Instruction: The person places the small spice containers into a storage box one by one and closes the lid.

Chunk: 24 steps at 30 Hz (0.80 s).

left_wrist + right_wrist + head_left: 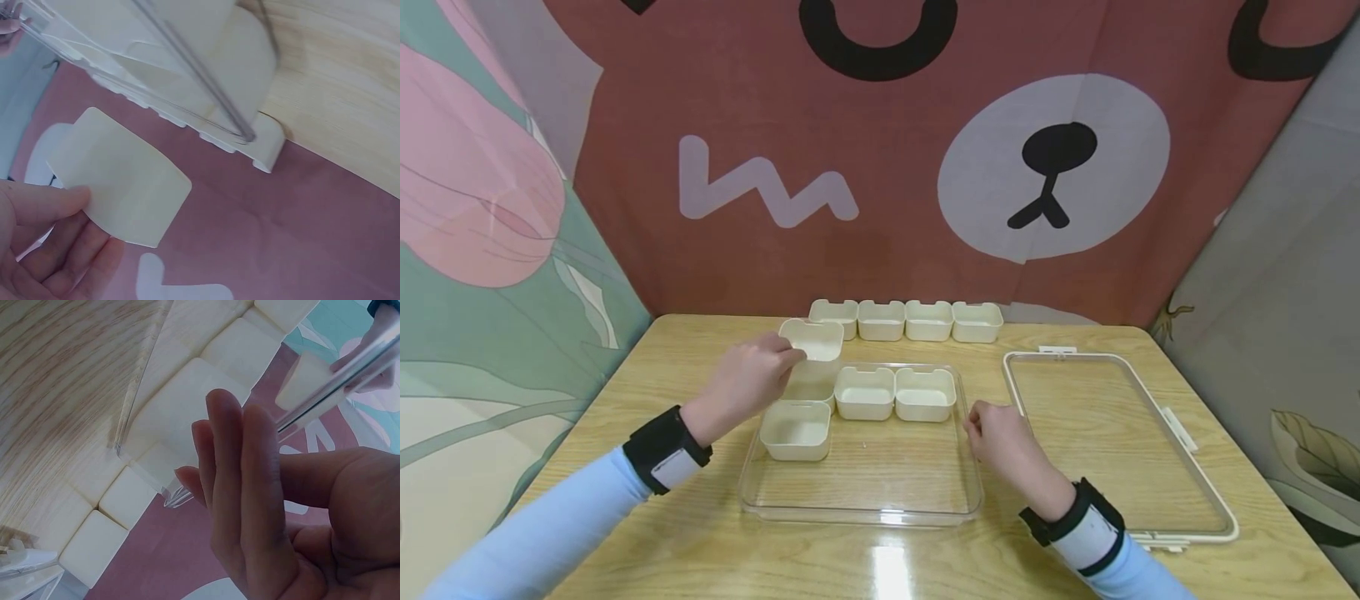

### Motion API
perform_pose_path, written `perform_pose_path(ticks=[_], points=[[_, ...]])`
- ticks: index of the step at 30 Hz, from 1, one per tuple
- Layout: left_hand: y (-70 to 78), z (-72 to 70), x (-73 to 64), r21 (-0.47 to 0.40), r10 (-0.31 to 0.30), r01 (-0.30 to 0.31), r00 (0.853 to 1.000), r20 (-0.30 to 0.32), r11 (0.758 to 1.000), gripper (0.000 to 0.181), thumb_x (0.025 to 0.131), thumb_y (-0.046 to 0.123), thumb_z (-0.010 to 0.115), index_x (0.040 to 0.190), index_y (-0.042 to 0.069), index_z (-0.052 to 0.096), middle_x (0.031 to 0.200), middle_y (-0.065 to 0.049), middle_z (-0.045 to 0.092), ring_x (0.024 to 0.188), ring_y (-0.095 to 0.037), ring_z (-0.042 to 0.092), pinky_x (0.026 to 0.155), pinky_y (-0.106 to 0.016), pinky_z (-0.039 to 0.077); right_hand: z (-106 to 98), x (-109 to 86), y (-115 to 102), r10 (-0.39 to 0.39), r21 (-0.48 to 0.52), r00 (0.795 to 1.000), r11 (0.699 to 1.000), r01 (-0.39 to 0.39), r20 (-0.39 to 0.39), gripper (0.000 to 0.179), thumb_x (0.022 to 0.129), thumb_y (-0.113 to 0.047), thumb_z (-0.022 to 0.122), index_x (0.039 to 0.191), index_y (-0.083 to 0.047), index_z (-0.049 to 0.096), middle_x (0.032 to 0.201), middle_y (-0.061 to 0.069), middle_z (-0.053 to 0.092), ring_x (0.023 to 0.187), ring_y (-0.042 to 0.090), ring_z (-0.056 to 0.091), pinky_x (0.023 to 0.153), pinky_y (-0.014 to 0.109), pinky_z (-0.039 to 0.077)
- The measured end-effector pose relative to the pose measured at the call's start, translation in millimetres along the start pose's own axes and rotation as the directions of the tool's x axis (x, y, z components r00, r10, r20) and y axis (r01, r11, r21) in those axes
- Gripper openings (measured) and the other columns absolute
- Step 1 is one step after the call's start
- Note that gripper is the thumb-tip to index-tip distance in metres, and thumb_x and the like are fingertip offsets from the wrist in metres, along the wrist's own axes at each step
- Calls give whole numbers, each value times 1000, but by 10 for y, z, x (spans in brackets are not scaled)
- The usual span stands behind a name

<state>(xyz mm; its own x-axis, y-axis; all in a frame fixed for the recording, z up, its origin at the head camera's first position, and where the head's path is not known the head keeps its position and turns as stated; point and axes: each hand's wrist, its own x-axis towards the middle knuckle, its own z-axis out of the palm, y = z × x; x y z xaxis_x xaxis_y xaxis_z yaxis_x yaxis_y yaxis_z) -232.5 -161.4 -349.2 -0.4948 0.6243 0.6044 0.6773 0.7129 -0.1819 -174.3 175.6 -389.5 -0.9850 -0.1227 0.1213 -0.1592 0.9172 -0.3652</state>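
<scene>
My left hand point(747, 385) pinches a small cream box point(812, 338) by its near wall, thumb on one side and fingers on the other. That box is raised over the back left of a clear shallow tray point(880, 512), just above another cream box point(808, 388) that it partly hides. In front of it sits one more cream box point(795, 433); two others, a middle box point(865, 395) and a right box point(925, 396), stand along the tray's back. My right hand point(1009, 444) is at the tray's right rim, fingers loosely bent; contact with the rim is unclear.
Several matching cream boxes point(929, 322) line the table's back edge below a curtain point(887, 258) with a bear print. To the right lies a clear lid with a white rim point(1206, 487) and side clips. Wood table point(820, 554) shows in front of the tray.
</scene>
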Motion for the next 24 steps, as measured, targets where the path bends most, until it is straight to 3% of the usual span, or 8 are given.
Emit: perform_pose_path(ticks=[8, 24], points=[[163, -92, 51, -8, 28, -28, 1000, 8, 1000, 16, 73, -4, 68, 82, 8, 71, 64, -1, 56, 63, -16, 55, 49, -26, 45, 17, 10, 19, -5, -23, 1000, 1000, 5, -8, 10, 86, -9, 66, 80, 0, 65, 61, 4, 58, 49, 9, 49, 44, 21, 41], [424, -147, 119, -9, 117, -117, 993, -24, 993, 19, 70, -8, 64, 70, 11, 65, 55, 3, 48, 52, -12, 45, 41, -19, 31, 14, 15, 30, -11, -20, 1000, 1000, 11, -7, 10, 86, -8, 65, 80, 0, 65, 61, 4, 58, 49, 9, 50, 44, 20, 41]])
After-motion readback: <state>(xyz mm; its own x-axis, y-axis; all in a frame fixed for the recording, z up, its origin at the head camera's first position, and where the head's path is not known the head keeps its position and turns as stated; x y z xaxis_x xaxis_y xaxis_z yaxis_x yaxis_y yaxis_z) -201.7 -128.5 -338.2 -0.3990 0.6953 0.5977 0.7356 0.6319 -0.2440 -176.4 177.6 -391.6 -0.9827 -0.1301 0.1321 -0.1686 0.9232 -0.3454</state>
